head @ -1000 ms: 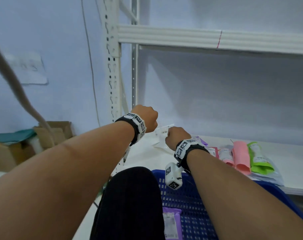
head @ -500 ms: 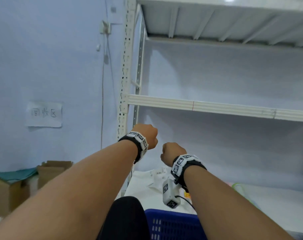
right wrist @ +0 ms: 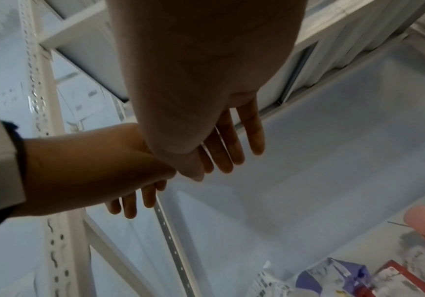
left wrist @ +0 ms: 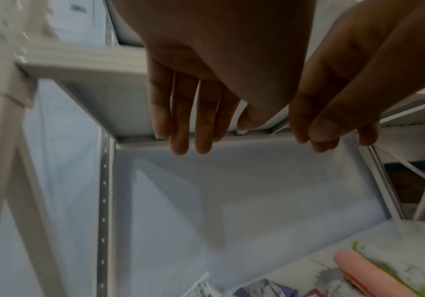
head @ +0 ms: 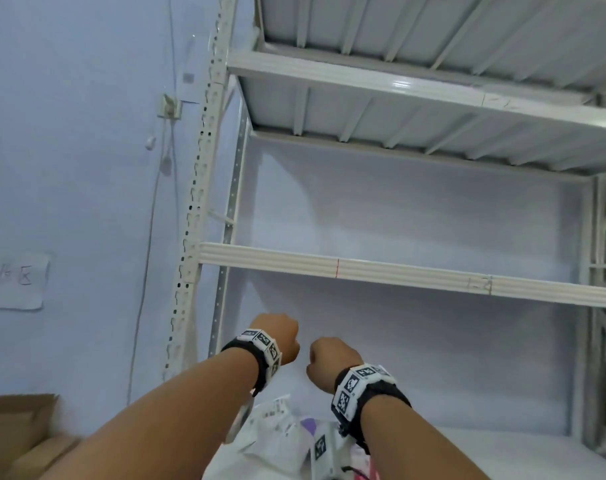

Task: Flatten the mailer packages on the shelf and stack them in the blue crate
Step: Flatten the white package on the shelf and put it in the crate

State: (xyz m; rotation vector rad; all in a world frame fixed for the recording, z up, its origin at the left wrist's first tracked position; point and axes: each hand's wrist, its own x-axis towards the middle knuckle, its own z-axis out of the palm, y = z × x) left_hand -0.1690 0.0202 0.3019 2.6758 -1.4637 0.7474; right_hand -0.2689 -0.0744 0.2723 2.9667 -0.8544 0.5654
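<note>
A: State the position and condition of both hands.

B: The left hand (head: 280,338) and the right hand (head: 330,362) are raised side by side in front of the white metal shelving unit (head: 364,268), close together but apart in the head view. That view shows only their backs. The wrist views show the fingers hanging straight and relaxed, slack and slightly spread — neither hand has hold of anything. Each wrist carries a black band with white marker tiles (head: 358,386).

A: Locate the mailer packages.

B: They lie on the lowest visible white shelf board (head: 502,452), below the hands and clear of them. The head view shows only a crumpled white plastic mailer with printed labels (head: 277,431) and a patch of purple beside it. The left wrist view adds a rolled pink mailer (left wrist: 366,271) with a green-and-white pouch (left wrist: 409,271) just beside it. The right wrist view adds a purple-and-clear pouch (right wrist: 333,275) and a red-edged packet (right wrist: 404,281).

A: And the blue crate?

B: It does not appear in any current view.

A: Edges and room to move?

B: The ribbed front edge of the shelf above runs over the hands, with open space between it and the knuckles. The perforated white upright post (head: 194,237) stands to the left. The bay behind the hands is open back to the pale wall. Brown cardboard boxes (head: 14,431) sit at the lower left — well apart from the shelving.
</note>
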